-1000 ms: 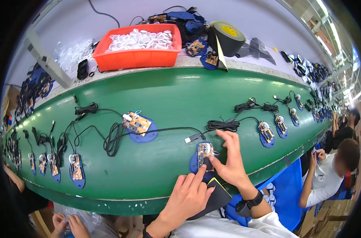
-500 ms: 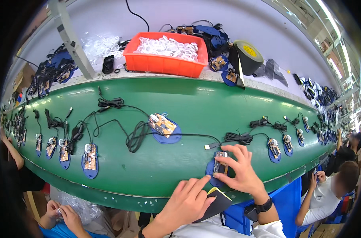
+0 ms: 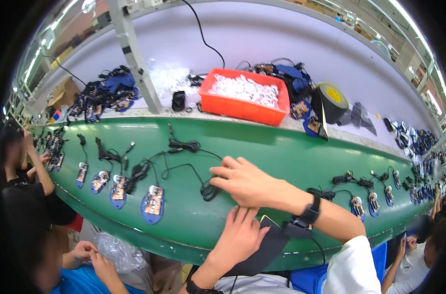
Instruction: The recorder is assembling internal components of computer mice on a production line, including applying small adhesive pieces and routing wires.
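My right hand (image 3: 247, 183) lies palm down on the green conveyor belt (image 3: 281, 147), reaching left with its fingers spread. Its fingertips sit just by a coiled black cable (image 3: 208, 191); whatever is under the palm is hidden. My left hand (image 3: 240, 235) rests at the belt's front edge, fingers apart, holding nothing, with its heel on a black pad (image 3: 267, 245). A blue mouse base carrying a circuit board (image 3: 153, 203) lies on the belt left of both hands, its cable trailing toward the coil.
More blue bases with boards and cables line the belt on both sides. An orange bin (image 3: 245, 105) of white parts and a black tape roll (image 3: 333, 100) stand on the shelf behind. A person (image 3: 22, 166) works at left, another's hands hold a clear bag (image 3: 115, 252).
My right hand has left the blue base it was pressing and stretched left toward the coiled cable. The view has swung left and the left hand stays by the black pad.
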A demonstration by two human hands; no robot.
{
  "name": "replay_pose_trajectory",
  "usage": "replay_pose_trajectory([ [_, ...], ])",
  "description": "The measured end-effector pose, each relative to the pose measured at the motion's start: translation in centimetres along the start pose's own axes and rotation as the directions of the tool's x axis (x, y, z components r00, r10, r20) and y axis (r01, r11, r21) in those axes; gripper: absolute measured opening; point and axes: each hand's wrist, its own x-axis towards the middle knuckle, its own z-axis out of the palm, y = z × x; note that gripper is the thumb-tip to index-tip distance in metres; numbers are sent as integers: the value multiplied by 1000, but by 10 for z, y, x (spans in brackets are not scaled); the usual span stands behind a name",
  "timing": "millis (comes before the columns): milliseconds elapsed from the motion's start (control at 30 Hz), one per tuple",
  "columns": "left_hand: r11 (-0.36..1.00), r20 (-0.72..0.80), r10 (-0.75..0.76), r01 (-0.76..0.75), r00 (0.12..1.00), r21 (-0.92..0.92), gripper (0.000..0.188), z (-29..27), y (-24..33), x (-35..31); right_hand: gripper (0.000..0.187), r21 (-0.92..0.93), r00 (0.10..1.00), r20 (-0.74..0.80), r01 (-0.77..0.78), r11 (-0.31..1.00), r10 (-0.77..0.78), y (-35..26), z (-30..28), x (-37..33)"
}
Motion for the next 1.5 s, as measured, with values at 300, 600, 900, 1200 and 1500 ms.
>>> replay_pose_trajectory([
  [300,983,121,-106,86,987,161,41,6,-6,-3,35,91,996,67,53,994,-59,2,-38,22],
  [600,985,94,-49,33,994,168,44,6,-15,7,32,193,725,-391,-538,820,568,28,-154,-75],
  [900,996,28,-83,82,996,39,39,-19,-18,-32,30,432,312,-580,-665,609,752,67,-198,-191],
  [1200,994,44,-91,94,995,-51,34,-30,-19,-38,34,235,756,-197,-581,779,624,34,-138,-129],
  [1500,995,53,-99,100,994,-14,35,-34,-13,-39,21,93,990,114,-94,991,84,-18,-55,-32],
])
